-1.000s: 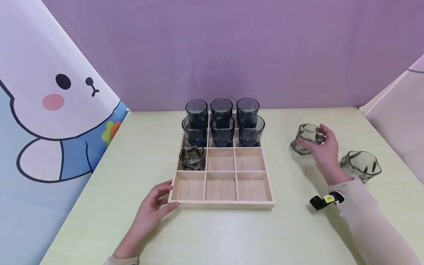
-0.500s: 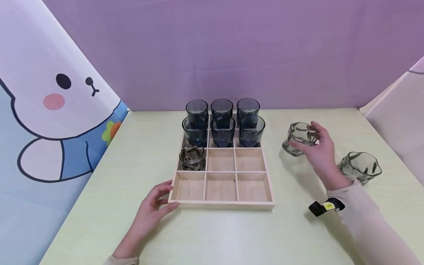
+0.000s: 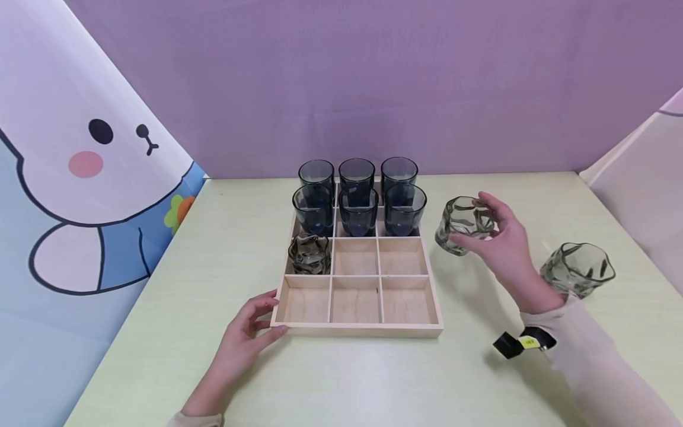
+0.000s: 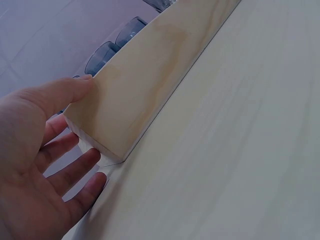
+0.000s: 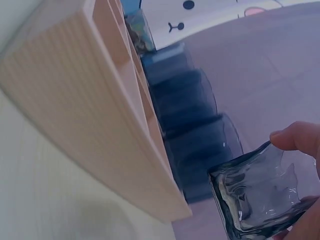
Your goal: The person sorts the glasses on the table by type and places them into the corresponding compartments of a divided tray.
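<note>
My right hand (image 3: 504,243) grips a clear grey glass (image 3: 463,222) with wavy sides, thumb on the near side and fingers behind. The glass is tilted and held above the table, right of the wooden divided tray (image 3: 357,330). In the right wrist view, this glass (image 5: 255,195) is close to the tray's side wall (image 5: 75,95). My left hand (image 3: 248,332) holds the tray's near left corner, thumb on the front wall and fingers along the left side. A similar wavy glass (image 3: 309,255) stands in the third row's left compartment.
Several smooth dark blue glasses (image 3: 358,212) fill the tray's two back rows. Another wavy glass (image 3: 578,267) stands on the table at right, partly behind my right wrist. A black wrist strap (image 3: 525,342) hangs at my right cuff. A purple cloth (image 3: 373,89) rises behind the table.
My right hand has carried the wavy glass leftward, nearer to the tray. The left hand and the tray have stayed in place.
</note>
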`<move>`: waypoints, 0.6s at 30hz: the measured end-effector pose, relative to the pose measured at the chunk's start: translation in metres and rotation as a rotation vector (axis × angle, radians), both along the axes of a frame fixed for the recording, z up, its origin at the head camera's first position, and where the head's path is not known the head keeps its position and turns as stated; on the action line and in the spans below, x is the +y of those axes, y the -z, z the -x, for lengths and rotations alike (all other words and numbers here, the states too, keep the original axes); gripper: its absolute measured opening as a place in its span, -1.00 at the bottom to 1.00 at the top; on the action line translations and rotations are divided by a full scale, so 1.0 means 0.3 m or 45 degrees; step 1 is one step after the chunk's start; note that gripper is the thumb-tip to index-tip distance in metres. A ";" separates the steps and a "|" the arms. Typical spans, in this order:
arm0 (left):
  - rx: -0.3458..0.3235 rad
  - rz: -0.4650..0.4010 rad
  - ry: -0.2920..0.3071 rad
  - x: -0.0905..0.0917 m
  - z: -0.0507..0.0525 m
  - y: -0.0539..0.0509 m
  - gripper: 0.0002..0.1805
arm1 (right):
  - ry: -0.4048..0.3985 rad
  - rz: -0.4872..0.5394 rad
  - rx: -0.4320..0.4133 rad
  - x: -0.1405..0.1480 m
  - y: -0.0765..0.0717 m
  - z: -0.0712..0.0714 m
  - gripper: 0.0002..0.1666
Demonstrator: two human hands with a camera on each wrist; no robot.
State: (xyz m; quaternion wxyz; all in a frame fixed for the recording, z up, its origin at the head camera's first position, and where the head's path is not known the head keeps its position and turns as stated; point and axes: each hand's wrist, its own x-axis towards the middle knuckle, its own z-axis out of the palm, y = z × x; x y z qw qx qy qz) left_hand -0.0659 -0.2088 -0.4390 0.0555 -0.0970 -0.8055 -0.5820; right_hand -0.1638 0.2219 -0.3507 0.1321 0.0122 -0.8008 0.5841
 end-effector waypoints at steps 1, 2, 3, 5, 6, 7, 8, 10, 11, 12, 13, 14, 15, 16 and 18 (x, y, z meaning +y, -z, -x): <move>0.001 -0.001 0.000 0.000 -0.001 0.000 -0.51 | -0.017 0.001 0.015 -0.007 -0.001 -0.004 0.04; 0.002 -0.002 0.001 0.000 -0.001 0.000 -0.51 | -0.032 0.002 0.030 -0.014 -0.002 -0.008 0.03; 0.003 -0.002 0.001 0.000 -0.001 0.000 -0.51 | -0.044 -0.004 0.045 -0.021 -0.002 -0.011 0.02; 0.006 -0.003 0.003 0.000 -0.002 0.000 -0.51 | -0.073 -0.018 0.065 -0.034 -0.002 -0.017 0.01; 0.006 -0.003 0.003 0.000 -0.002 0.000 -0.51 | -0.087 -0.024 0.072 -0.042 -0.002 -0.020 0.00; 0.007 -0.004 0.003 0.000 -0.002 0.000 -0.51 | -0.100 -0.029 0.075 -0.049 -0.003 -0.022 0.00; 0.007 -0.005 0.002 0.000 -0.002 0.000 -0.51 | -0.112 -0.035 0.077 -0.057 -0.004 -0.024 0.01; 0.006 -0.005 0.000 -0.001 -0.002 0.000 -0.50 | -0.139 -0.043 0.076 -0.073 -0.007 -0.027 0.01; 0.005 -0.005 -0.001 -0.001 -0.003 0.001 -0.50 | -0.152 -0.039 0.074 -0.082 -0.009 -0.029 0.02; 0.005 -0.005 -0.001 -0.001 -0.003 0.001 -0.50 | -0.165 -0.038 0.071 -0.091 -0.010 -0.030 0.03; 0.005 -0.006 -0.001 -0.001 -0.003 0.001 -0.50 | -0.176 -0.039 0.067 -0.100 -0.011 -0.031 0.04; 0.005 -0.006 0.000 -0.001 -0.003 0.001 -0.50 | -0.187 -0.038 0.062 -0.108 -0.011 -0.032 0.04; 0.007 -0.006 0.001 -0.002 -0.004 0.002 -0.50 | -0.200 -0.035 0.058 -0.117 -0.011 -0.033 0.05; 0.008 -0.007 0.002 -0.002 -0.003 0.002 -0.51 | -0.211 -0.030 0.053 -0.125 -0.010 -0.034 0.05; 0.014 -0.007 0.007 -0.002 -0.003 0.003 -0.50 | -0.235 -0.031 0.043 -0.140 -0.008 -0.036 0.06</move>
